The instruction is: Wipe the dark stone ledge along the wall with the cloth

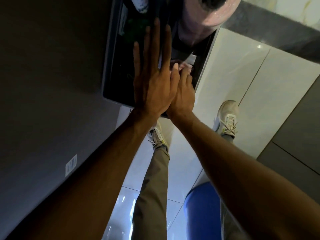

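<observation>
My left hand [152, 80] lies flat with its fingers spread over a dark open bin [110, 78] with a grey rim. My right hand [181, 89] is pressed against it on the right. Its fingers are curled on a small pale pink piece [181, 67] that looks like cloth, mostly hidden by the fingers. The dark stone ledge [277, 28] runs as a speckled grey band along the wall at the top right, away from both hands.
A pink roll [213, 13] sits at the bin's far end, with a white tag [191, 59] below it. A grey appliance surface with a barcode sticker [71, 165] fills the left. My shoes [228, 116] stand on glossy white tiles. A blue round object [202, 210] is at the bottom and a grey cabinet [294, 135] at the right.
</observation>
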